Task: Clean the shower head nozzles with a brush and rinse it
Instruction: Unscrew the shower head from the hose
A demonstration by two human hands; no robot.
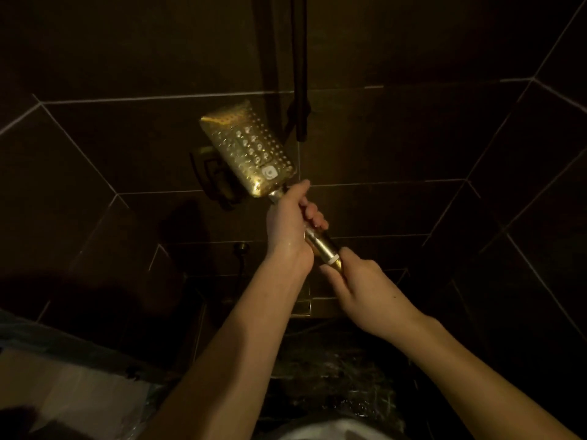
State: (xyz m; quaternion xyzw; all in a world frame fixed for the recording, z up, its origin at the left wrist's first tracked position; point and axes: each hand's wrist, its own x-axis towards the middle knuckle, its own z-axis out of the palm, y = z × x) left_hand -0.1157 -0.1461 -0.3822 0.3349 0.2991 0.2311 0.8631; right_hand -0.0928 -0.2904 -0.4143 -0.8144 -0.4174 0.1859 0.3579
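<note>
A gold rectangular shower head [246, 144] is held up in front of the dark tiled wall, its nozzle face turned toward me, with a white button near the handle end. My left hand [290, 227] grips the upper part of its gold handle [322, 246]. My right hand [365, 287] holds the handle's lower end, by a white ring, with fingers curled round it. No brush is in view.
A dark vertical rail and hose [300, 74] hang on the wall above the head. A wall fitting [211, 173] sits behind it, a small outlet [241, 248] lower down. The wet floor [333, 376] glistens below; a pale surface [63, 385] lies at bottom left.
</note>
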